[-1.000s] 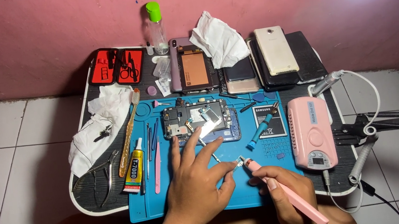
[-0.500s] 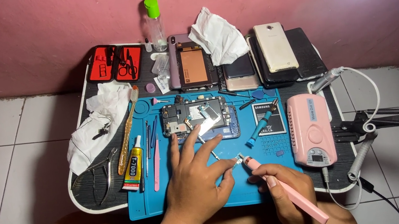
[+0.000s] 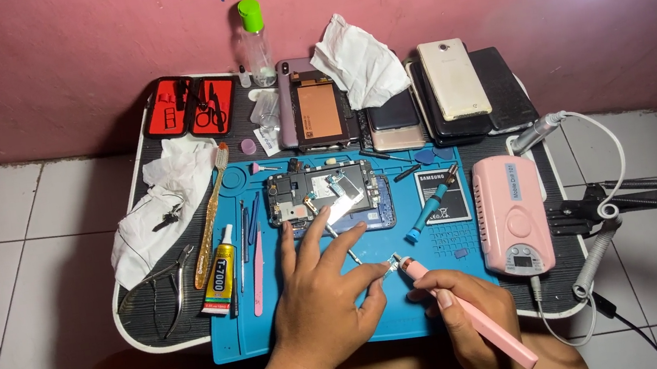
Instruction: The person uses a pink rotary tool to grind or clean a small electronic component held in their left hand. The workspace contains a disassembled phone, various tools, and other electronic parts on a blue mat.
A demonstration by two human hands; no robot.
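An opened phone [image 3: 328,196] with its circuit board bare lies on a blue work mat [image 3: 239,343]. My left hand [image 3: 322,288] rests flat on the mat just below the phone, fingers spread, thumb and forefinger touching the metal tip of a pink pen-shaped rotary tool [image 3: 467,315]. My right hand [image 3: 467,319] grips that tool by its body, tip pointing up-left. A thin metal pick [image 3: 337,236] lies under my left fingers.
A pink control box [image 3: 513,214] with cables sits right of the mat. A phone battery [image 3: 443,194], blue screwdriver [image 3: 428,213], glue tube [image 3: 221,272], toothbrush [image 3: 212,218], pliers [image 3: 171,284], tissues [image 3: 163,199], red tool case [image 3: 189,108], bottle [image 3: 252,37] and several phones [image 3: 451,81] crowd the small table [image 3: 136,327].
My left thumb and forefinger have closed onto the tool's tip. The right hand and tool have shifted slightly toward the left hand.
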